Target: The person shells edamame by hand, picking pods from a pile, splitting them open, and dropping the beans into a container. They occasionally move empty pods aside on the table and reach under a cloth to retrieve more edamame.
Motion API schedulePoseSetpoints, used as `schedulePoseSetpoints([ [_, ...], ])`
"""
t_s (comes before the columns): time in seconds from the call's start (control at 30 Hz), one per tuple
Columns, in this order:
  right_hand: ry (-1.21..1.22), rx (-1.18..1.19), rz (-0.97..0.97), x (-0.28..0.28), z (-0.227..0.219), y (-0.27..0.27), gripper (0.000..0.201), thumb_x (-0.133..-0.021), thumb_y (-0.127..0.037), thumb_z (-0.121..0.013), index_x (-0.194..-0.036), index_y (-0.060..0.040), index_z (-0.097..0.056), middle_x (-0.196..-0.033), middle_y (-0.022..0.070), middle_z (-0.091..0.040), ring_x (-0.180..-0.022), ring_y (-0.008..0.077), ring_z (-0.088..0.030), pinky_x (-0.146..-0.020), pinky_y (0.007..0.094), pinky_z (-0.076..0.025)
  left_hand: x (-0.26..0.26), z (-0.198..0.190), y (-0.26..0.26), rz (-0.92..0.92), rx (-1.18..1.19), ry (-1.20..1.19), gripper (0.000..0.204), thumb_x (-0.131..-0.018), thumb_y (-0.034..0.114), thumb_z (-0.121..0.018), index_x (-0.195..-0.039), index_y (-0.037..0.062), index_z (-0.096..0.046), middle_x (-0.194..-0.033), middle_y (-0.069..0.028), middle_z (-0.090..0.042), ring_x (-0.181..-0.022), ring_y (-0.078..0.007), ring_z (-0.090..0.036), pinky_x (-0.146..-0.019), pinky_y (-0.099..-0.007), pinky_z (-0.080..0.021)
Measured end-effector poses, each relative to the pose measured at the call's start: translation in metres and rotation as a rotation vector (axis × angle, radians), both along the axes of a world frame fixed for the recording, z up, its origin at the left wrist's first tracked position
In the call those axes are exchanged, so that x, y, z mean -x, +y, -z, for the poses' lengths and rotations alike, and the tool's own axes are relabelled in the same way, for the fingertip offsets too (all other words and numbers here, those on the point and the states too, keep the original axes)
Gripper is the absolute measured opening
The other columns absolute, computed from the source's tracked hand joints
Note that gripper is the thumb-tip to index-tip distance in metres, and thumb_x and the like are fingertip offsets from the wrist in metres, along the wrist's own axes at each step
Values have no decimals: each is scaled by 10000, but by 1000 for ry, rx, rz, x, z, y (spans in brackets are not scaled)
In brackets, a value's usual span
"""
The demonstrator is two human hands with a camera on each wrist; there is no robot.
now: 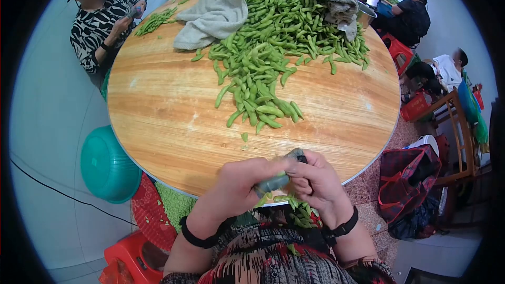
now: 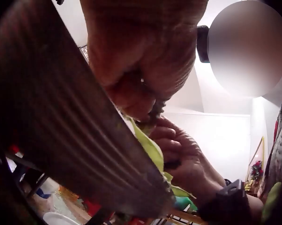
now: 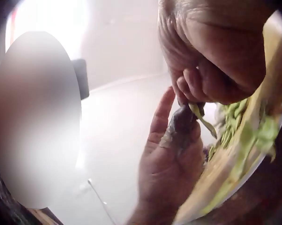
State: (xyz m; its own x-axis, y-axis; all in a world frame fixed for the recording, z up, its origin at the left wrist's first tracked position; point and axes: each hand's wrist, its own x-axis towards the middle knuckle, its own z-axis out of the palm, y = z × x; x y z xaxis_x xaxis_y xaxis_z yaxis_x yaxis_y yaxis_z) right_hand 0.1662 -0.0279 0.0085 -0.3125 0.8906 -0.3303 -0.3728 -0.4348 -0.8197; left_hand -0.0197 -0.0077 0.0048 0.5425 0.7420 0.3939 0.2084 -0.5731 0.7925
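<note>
Both hands meet at the near rim of the round wooden desk (image 1: pixel 158 105): the left hand (image 1: pixel 239 181) and right hand (image 1: pixel 315 179) touch, fingers curled, pinching one green bean pod (image 1: pixel 273 183) between them just over the person's lap. Behind them the desk carries a big heap of bean pods (image 1: pixel 279 26), partly under a grey cloth (image 1: pixel 210 16). A teal basin (image 1: pixel 108 165) stands on the floor to the left, beside a red basket (image 1: pixel 152 210) with shelled beans. The pod looks light, bendy and a little slick, likely best pinched at its ends so the seam can split.
</note>
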Motion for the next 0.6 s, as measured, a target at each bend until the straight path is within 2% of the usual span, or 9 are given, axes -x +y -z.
schedulePoseSetpoints([
  [0.03, 326, 132, 7, 2, 9, -3, 55, -821, -51, -554, -781, -20, -533, -514, -32, -421, -376, 40, -342, -362, 199, -255, 2, 2, 3, 148, -144, -27, 534, -730, -4, -623, -1237, 59, -466, -733, -84, -601, -624, -137, -565, -612, -258, -452],
  [0.1, 804, 306, 7, 8, 22, -7, 105, -832, -42, -501, -742, -35, -449, -478, -35, -343, -349, 61, -325, -349, 201, -251, -1, 2, 1, 114, -124, -74, 473, -731, -16, -620, -1180, 50, -486, -737, -78, -605, -640, -137, -577, -608, -261, -459],
  [0.2, 757, 143, -24, 8, 16, -2, 37, -819, -38, -516, -798, -27, -488, -486, -32, -364, -348, 46, -298, -346, 202, -236, -5, 9, -7, -23, 88, -275, 300, -768, -10, -590, -1053, 40, -510, -749, -66, -596, -628, -129, -566, -564, -238, -446],
  [0.27, 475, 94, -78, -13, 7, 4, 102, -820, -92, -550, -860, 2, -558, -518, 4, -475, -386, 82, -404, -389, 231, -340, -3, 10, -7, -119, 285, -427, 188, -803, 8, -562, -982, 41, -513, -757, -60, -582, -600, -121, -543, -522, -212, -426],
  [0.33, -433, -837, -512, -23, -12, 17, 194, -818, -170, -584, -905, 0, -618, -596, 67, -579, -488, 125, -522, -495, 284, -440, 5, 4, 1, -316, 786, -955, 48, -889, 97, -490, -912, 56, -494, -774, -64, -543, -541, -89, -462, -431, -160, -321],
  [0.37, -845, -607, -397, -25, -33, 22, 235, -805, -229, -609, -886, -10, -639, -688, 134, -620, -599, 183, -596, -603, 322, -475, 3, -1, 2, -370, 818, -974, 148, -933, 175, -434, -875, 55, -499, -756, -68, -506, -508, -72, -393, -385, -154, -228],
  [0.43, -1208, -742, 11, -33, -16, 59, 233, -775, -218, -616, -870, -5, -620, -714, 205, -607, -646, 343, -599, -599, 384, -469, -1, 3, 1, -338, 871, -975, 175, -937, 194, -436, -845, 59, -497, -752, -65, -506, -512, -68, -397, -379, -155, -216],
  [0.53, -1553, -760, -53, -34, -3, 87, 238, -764, -209, -616, -841, 15, -603, -723, 219, -601, -673, 371, -588, -613, 404, -467, -6, 5, -2, -253, 966, -948, 147, -916, 173, -481, -845, 52, -524, -762, -61, -516, -538, -74, -432, -397, -158, -255],
  [0.6, -1524, -756, -67, -35, -4, 87, 240, -756, -204, -619, -829, 24, -598, -724, 230, -594, -683, 379, -584, -624, 407, -466, -11, 5, -4, -201, 1011, -918, 98, -891, 134, -524, -875, 42, -554, -777, -59, -527, -560, -83, -462, -419, -161, -305],
])
